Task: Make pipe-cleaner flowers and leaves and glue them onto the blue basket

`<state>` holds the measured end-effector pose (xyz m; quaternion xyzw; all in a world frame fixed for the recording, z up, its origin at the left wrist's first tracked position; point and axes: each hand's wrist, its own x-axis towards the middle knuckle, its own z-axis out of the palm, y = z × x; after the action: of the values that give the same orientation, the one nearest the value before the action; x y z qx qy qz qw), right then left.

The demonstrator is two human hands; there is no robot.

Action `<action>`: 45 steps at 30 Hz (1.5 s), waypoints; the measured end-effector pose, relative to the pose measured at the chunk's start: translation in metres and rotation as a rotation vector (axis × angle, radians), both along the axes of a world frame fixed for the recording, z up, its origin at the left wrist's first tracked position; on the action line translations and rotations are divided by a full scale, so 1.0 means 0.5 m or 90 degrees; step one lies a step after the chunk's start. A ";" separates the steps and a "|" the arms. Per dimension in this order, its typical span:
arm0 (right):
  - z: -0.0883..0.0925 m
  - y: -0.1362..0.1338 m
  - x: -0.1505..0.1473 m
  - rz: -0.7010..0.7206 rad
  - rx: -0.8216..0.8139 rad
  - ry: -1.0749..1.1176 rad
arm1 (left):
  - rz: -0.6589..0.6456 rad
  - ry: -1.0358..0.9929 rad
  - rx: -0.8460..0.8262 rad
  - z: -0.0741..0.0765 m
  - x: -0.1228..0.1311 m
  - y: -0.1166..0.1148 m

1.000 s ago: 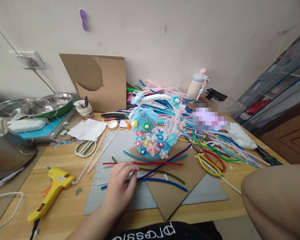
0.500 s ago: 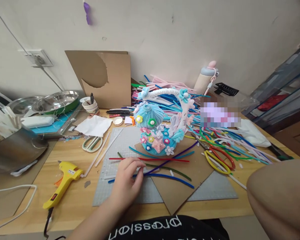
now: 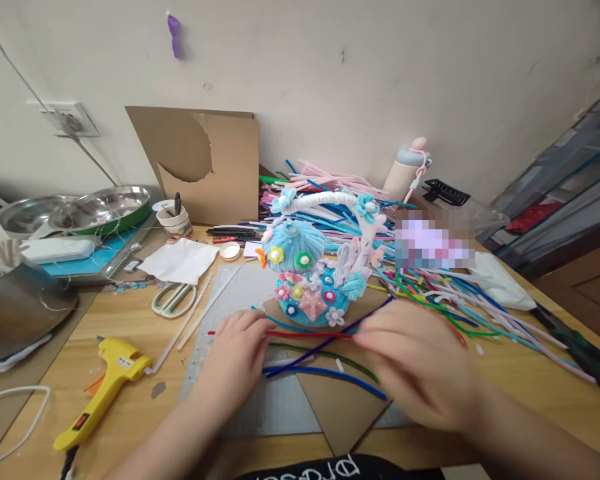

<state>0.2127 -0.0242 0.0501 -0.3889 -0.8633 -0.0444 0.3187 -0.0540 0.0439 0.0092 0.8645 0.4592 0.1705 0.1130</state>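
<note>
On the near side of the blue craft piece (image 3: 313, 303), a red fuzzy stem (image 3: 310, 335) is running under the half-curled left hand (image 3: 240, 350) to the bunched, blurred right hand (image 3: 420, 363), each one's grip being unclear.

Metal bowls (image 3: 123, 205) at left; cup (image 3: 174, 223) near cardboard (image 3: 236, 170) leaning on wall (image 3: 300, 80); bottle (image 3: 401, 177) upright; yellow glue gun (image 3: 114, 388) lying on table (image 3: 126, 428).

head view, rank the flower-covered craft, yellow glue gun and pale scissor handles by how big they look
Largest to smallest:
1. Flower-covered craft
2. Yellow glue gun
3. Pale scissor handles
</note>
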 end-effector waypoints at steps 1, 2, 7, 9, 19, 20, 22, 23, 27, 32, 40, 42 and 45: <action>-0.013 0.029 -0.017 0.003 -0.032 -0.011 | -0.020 0.019 -0.003 0.002 0.005 0.009; -0.030 0.051 -0.033 -0.002 -0.076 -0.030 | -0.039 0.033 -0.003 0.003 0.011 0.019; -0.107 0.077 -0.074 -0.051 -0.293 -0.153 | -0.039 0.061 0.000 -0.019 0.030 0.058; -0.116 0.076 -0.075 -0.033 -0.341 -0.168 | -0.021 0.065 -0.027 -0.031 0.032 0.065; -0.110 0.078 -0.053 -0.048 -0.329 -0.191 | -0.089 0.126 0.134 0.025 -0.025 0.072; -0.110 0.078 -0.050 -0.053 -0.326 -0.193 | -0.089 0.118 0.158 0.041 -0.042 0.070; -0.110 0.078 -0.045 -0.052 -0.319 -0.199 | -0.077 0.076 0.218 0.071 -0.079 0.060; -0.109 0.078 -0.043 -0.048 -0.314 -0.200 | -0.066 0.052 0.248 0.084 -0.099 0.052; -0.092 0.076 -0.029 -0.030 -0.250 -0.164 | -0.031 -0.004 0.306 0.104 -0.166 0.008; -0.038 0.066 0.025 -0.031 -0.058 -0.063 | 0.043 -0.008 0.314 0.083 -0.193 -0.035; 0.047 0.020 0.098 0.005 0.008 0.169 | 0.121 -0.120 0.250 0.112 -0.084 -0.057; 0.062 0.000 0.092 0.045 -0.014 0.187 | 0.086 -0.167 0.202 0.127 -0.045 -0.069; 0.076 -0.022 0.079 0.110 -0.012 0.122 | 0.008 -0.210 0.131 0.141 0.006 -0.098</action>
<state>0.2519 -0.0349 0.0883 -0.3184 -0.8596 0.0285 0.3986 -0.0512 -0.0051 0.0798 0.8290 0.4198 0.3567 0.0963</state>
